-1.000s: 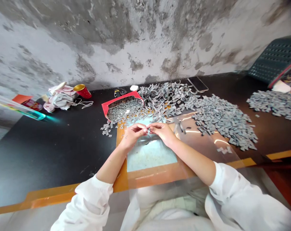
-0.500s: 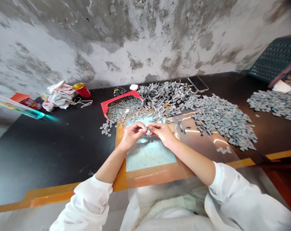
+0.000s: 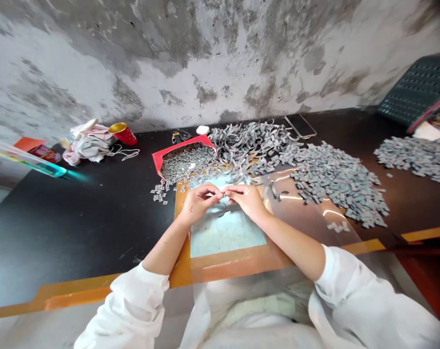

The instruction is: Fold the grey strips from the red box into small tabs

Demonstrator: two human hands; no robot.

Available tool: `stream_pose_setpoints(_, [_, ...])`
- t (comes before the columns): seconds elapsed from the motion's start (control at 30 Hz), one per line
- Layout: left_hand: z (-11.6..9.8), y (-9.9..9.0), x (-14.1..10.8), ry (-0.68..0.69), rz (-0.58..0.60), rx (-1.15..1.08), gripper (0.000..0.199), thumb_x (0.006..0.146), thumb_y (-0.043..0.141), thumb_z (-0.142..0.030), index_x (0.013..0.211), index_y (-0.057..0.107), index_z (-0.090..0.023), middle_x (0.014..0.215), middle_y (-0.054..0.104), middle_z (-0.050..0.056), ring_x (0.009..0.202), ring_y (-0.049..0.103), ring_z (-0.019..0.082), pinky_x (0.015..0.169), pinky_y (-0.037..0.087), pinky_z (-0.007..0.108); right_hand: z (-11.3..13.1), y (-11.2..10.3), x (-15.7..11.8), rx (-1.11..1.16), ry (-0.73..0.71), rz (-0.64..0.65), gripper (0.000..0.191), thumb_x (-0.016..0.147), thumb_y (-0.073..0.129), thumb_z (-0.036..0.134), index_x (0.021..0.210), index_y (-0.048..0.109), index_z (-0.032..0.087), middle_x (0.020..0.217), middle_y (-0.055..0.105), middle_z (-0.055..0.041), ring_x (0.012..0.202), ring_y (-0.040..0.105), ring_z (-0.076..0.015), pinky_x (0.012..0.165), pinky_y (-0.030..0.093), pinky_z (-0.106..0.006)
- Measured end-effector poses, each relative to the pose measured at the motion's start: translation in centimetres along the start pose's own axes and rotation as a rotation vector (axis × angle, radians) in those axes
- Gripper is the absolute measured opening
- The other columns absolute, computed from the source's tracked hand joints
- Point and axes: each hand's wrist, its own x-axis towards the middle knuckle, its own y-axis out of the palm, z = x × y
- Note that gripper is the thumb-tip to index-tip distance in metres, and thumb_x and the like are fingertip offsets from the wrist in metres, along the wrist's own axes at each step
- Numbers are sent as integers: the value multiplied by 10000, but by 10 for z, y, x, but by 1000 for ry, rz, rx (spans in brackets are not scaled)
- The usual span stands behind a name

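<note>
Above a pale blue sheet [image 3: 227,235], my left hand [image 3: 202,202] and my right hand [image 3: 247,199] meet fingertip to fingertip. Both are closed in a pinch on a small grey piece, mostly hidden by the fingers; a thin dark strip [image 3: 223,212] curves just below them. Behind my left hand, a red-edged box [image 3: 158,160] lies with many small grey clips [image 3: 187,162] in it and spilling out in front. A tangled heap of grey strips [image 3: 256,140] sits behind my right hand, joined on its right by a pile of grey pieces [image 3: 339,182].
Farther right are another grey pile [image 3: 416,157] and a dark perforated basket [image 3: 409,89]. A phone [image 3: 300,126] lies near the wall. At the left stand a red cup [image 3: 125,134], crumpled cloth [image 3: 92,143] and a clear tube-like object [image 3: 41,165].
My fingertips have shifted very slightly around the small piece, and the view has moved a little. Both hands keep their pinch.
</note>
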Motion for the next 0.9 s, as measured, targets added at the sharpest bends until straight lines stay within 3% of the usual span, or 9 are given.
stream_pose_setpoints(0.23, [0,-2,0,174,8,222,77,817,673,-260,798,705,-192,818,612,41,752,579,130,633,461,227,1,1,-2,-85,-29,-33,209,764,656,338,878,769,204,793,732,-24,511,588,-103,541,432,-219])
stream_pose_setpoints(0.4, [4,-1,-1,196,6,263,117,838,644,-283,790,690,-187,817,602,42,742,566,133,619,450,231,-3,1,0,-154,14,-21,236,767,647,338,898,769,185,541,638,8,508,557,-110,530,388,-211])
stream_pose_setpoints(0.6, [6,4,-1,118,-8,131,165,829,642,-336,787,652,-177,820,556,34,665,526,118,575,450,231,-7,0,3,-35,69,28,264,730,674,389,883,762,192,794,719,-28,509,549,-98,528,401,-224])
stream_pose_setpoints(0.73, [6,10,-1,41,-51,-20,218,816,646,-385,796,608,-172,814,524,22,627,498,106,547,448,225,-8,1,4,40,87,24,297,708,692,426,880,761,193,813,722,-31,523,547,-99,547,415,-232])
stream_pose_setpoints(0.9, [4,14,-3,78,-134,176,197,829,635,-362,784,613,-172,819,550,27,653,507,111,551,412,217,-8,5,1,52,42,-63,274,724,684,407,883,764,199,767,713,-19,533,539,-102,543,391,-227])
